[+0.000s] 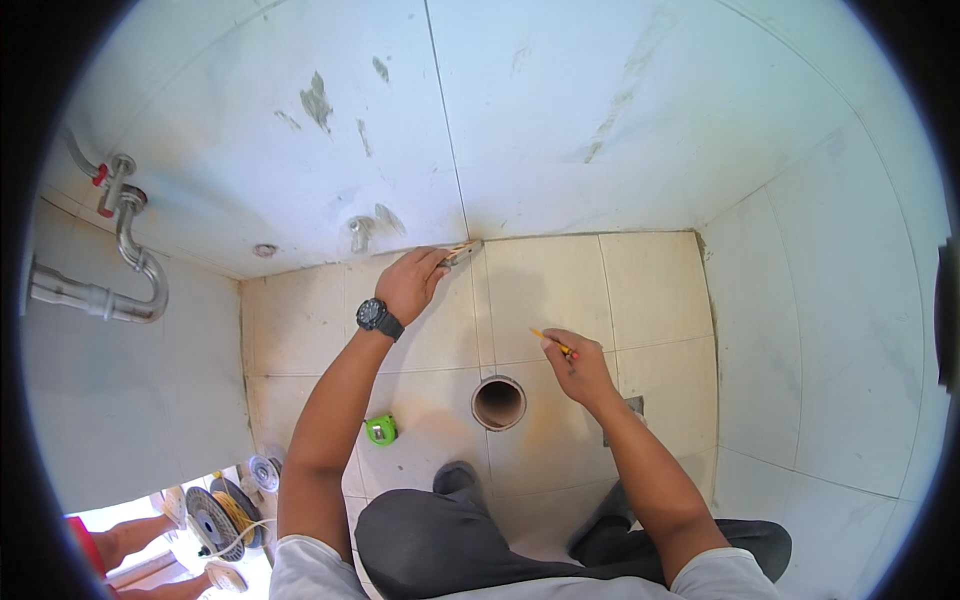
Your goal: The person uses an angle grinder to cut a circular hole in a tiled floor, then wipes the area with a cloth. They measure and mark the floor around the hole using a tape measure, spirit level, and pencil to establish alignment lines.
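Note:
My left hand (pixel 407 284), with a black watch on its wrist, reaches to the foot of the far wall. Its fingers are closed on a short, flat, tan-and-silver tool (pixel 463 253), whose exact kind I cannot make out. The tool's far end lies at the joint between wall and floor. My right hand (pixel 582 366) grips a yellow pencil (pixel 552 341) with a reddish end, its tip toward the left. Below and left of that hand, a round pipe opening (pixel 498 403) is set in the floor. A green tape measure (pixel 381 430) rests on the tiles beside my left forearm.
A metal drain pipe (pixel 152 290) and a valve (pixel 117 185) stick out at the left. A pipe stub (pixel 359 233) juts from the far wall. Partly behind my right forearm is a square floor drain (pixel 635 406). At lower left, another person's arms (pixel 140 535) are near a cable reel (pixel 215 522).

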The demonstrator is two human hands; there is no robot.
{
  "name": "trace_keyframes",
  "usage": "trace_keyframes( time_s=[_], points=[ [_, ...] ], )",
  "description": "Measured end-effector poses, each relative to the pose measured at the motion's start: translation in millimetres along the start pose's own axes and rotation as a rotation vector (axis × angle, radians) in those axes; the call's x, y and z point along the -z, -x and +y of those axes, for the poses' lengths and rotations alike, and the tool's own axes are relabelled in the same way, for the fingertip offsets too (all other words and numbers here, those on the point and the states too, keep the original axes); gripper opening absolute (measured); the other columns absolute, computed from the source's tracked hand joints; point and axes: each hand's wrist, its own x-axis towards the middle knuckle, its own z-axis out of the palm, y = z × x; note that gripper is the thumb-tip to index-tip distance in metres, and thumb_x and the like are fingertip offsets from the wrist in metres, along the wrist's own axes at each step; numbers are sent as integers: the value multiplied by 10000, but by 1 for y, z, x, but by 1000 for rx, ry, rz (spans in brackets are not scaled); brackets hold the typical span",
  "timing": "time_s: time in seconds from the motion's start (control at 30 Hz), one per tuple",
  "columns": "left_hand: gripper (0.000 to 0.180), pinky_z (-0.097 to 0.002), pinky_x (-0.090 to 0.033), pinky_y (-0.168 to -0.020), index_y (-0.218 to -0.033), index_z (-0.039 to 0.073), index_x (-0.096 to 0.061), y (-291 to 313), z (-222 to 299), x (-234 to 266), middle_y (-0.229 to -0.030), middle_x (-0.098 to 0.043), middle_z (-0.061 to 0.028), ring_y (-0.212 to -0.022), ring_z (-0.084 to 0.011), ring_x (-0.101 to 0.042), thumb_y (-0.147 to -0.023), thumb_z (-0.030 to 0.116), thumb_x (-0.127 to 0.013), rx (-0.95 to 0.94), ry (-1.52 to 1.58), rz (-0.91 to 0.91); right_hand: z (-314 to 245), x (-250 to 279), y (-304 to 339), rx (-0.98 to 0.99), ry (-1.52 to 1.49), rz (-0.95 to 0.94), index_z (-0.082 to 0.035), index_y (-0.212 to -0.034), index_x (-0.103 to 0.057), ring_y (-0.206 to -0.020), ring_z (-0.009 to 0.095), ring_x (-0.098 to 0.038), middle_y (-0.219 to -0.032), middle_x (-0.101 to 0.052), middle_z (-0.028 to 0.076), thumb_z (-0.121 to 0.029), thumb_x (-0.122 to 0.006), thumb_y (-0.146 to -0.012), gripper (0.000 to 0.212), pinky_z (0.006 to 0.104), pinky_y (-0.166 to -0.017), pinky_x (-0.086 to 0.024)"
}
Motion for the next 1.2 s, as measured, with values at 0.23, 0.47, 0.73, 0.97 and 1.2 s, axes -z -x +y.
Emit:
trace_keyframes(
  time_s=[0.23, 0.47, 0.73, 0.97, 1.2],
  points=[
    [280, -332, -594, -839, -1225, 3, -629, 10, 31, 24, -1073, -710, -105, -895, -203, -703, -1077, 232, -566, 467, 898, 190, -11, 7, -18, -329, -366, 134, 14, -1156, -665, -568, 106, -548, -765, -640, 65, -374, -622, -1044, 406, 274, -542, -469],
    [312, -380, -586, -938, -1261, 3, -610, 99, 38, -39, -1220, -671, -127, -1034, -244, -700, -1040, 223, -616, 857, 1503, -117, -47, 28, -26, -181, -300, 24, -19, -1077, -721, -592, 114, -572, -831, -666, 50, -355, -721, -985, 349, 275, -555, -466],
    [209, -412, -571, -777, -837, 31, -755, 102, 19, -32, -895, -730, -163, -842, -331, -711, -902, 230, -764, 303, 336, -105, -98, 20, -122, 365, 497, -106, -35, -1117, -721, -850, 418, -654, -929, -686, 233, -223, -695, -957, 248, 478, -758, -523],
    [278, -411, -549, -801, -1105, 36, -714, -23, -1, 27, -968, -712, -159, -893, -319, -691, -898, 215, -767, 148, 134, 14, -101, -31, -200, 376, 732, -143, -63, -1059, -709, -923, 377, -673, -923, -685, 171, -191, -674, -958, 166, 498, -784, -528],
    [365, -381, -549, -911, -1230, 52, -695, -76, -6, 19, -1144, -736, -138, -1057, -260, -699, -903, 195, -769, 240, 289, -44, -84, -43, -223, 434, 727, -86, -68, -1006, -714, -939, 357, -674, -946, -698, 152, -187, -677, -944, 139, 487, -786, -535]
  ],
)
